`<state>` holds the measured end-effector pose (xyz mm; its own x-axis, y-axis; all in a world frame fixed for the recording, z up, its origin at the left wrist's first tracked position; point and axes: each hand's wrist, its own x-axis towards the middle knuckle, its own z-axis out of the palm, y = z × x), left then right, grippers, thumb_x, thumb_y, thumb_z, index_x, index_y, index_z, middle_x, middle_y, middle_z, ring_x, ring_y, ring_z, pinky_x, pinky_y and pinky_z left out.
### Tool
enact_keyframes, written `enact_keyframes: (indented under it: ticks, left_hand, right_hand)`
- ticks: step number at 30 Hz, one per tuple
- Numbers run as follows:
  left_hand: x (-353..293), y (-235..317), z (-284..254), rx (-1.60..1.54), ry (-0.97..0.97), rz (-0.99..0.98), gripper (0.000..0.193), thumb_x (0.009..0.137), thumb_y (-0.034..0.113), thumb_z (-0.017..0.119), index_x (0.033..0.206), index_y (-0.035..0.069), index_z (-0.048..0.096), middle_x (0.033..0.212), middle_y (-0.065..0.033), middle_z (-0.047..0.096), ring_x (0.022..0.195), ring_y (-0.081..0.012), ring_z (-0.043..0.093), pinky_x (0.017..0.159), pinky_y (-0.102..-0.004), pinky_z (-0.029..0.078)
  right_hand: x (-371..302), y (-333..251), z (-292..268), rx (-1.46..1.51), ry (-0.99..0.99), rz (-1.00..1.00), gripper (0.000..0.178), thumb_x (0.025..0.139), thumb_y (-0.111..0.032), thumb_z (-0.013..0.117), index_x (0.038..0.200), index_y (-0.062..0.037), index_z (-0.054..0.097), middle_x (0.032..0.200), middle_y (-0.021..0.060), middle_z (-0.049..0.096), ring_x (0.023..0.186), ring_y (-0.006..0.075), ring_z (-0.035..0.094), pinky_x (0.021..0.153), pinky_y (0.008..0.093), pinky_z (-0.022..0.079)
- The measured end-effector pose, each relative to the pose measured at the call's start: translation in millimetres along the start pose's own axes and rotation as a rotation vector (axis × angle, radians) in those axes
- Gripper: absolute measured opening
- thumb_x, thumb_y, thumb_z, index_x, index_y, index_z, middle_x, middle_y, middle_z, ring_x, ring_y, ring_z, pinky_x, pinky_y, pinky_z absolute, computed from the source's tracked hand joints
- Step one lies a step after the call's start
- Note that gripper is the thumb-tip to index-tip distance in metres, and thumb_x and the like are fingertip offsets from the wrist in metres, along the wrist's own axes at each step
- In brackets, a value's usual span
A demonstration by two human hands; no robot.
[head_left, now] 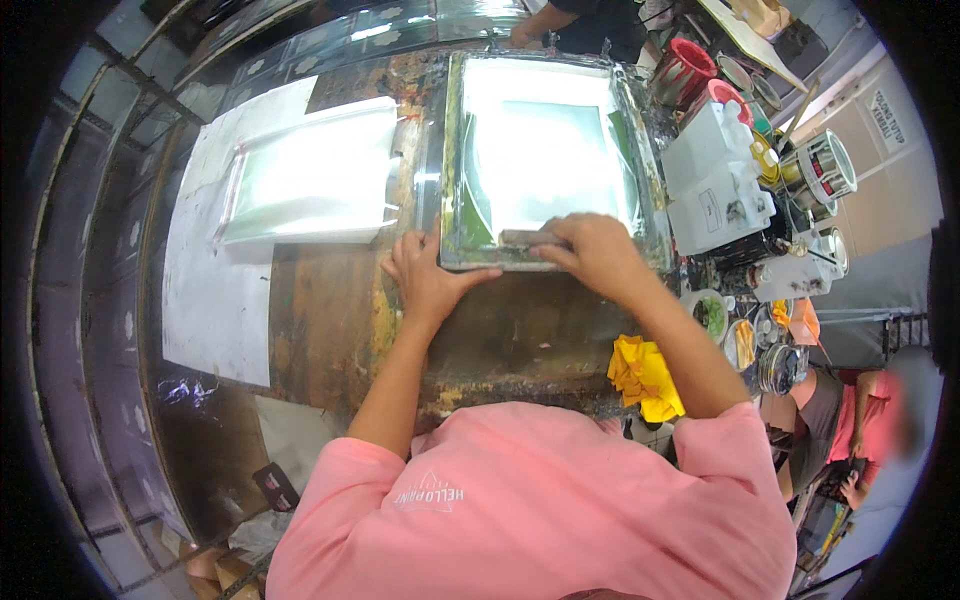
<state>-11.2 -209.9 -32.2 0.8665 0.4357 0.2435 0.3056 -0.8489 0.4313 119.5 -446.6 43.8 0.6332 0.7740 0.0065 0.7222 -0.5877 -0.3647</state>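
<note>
While my right hand point(605, 255) is closed around the squeegee point(530, 238), thumb underneath and fingers curled over the top, my left hand point(435, 287) rests spread wide at the near left corner of the screen point(453, 180), its thumb stretched along the near edge and its fingers up against the left side. I have the squeegee at the near end of the screen, lying crosswise, just inside the border. Beyond it, green shows at the sides and strong glare whitens the middle, so I cannot tell what lies there.

The screen is on the stained table point(330, 320), straight ahead of me. To its left, well within reach, lie some clear sheets point(310, 180), partly over white paper point(215, 330). On my right, a yellow cloth point(645, 378) sits crumpled near my forearm. Past the screen's right side stand a white jug point(715, 210), a red bucket point(682, 72) and a metal can point(835, 165). Another person's forearm point(545, 22) reaches in at the far side, and someone in a red top point(876, 410) is off to the right.
</note>
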Motion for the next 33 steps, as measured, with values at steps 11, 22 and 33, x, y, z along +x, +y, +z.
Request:
enact_keyframes:
  ticks: [11, 22, 33]
  left_hand:
    - [0, -18, 16, -0.064, -0.015, 0.08, 0.127, 0.049, 0.078, 0.092, 0.15, 0.008, 0.061, 0.113, -0.0082, 0.058, 0.112, -0.0282, 0.053, 0.104, -0.0482, 0.03]
    - [2, -13, 7, -0.211, 0.033, 0.11, 0.133, 0.053, 0.075, 0.093, 0.157, 0.002, 0.054, 0.086, -0.0067, 0.062, 0.088, -0.0235, 0.056, 0.093, -0.0424, 0.035]
    - [-2, -16, 11, -0.188, 0.021, 0.077, 0.126, 0.057, 0.071, 0.094, 0.157, 0.005, 0.054, 0.096, -0.0106, 0.069, 0.098, -0.0294, 0.055, 0.095, -0.0436, 0.039]
  right_hand:
    - [96, 72, 44, -0.24, 0.336, -0.049, 0.037, 0.096, -0.045, 0.072, 0.113, -0.0128, 0.076, 0.106, 0.0082, 0.07, 0.095, 0.0305, 0.068, 0.078, 0.046, 0.059]
    - [234, 149, -16, -0.294, 0.194, -0.046, 0.047, 0.101, -0.057, 0.063, 0.11, -0.0127, 0.076, 0.097, 0.0125, 0.072, 0.096, 0.0356, 0.072, 0.081, 0.0506, 0.056]
    - [48, 24, 18, -0.3, 0.154, 0.025, 0.043, 0.1, -0.052, 0.066, 0.108, -0.0094, 0.066, 0.098, 0.0119, 0.071, 0.094, 0.0335, 0.072, 0.073, 0.0519, 0.061]
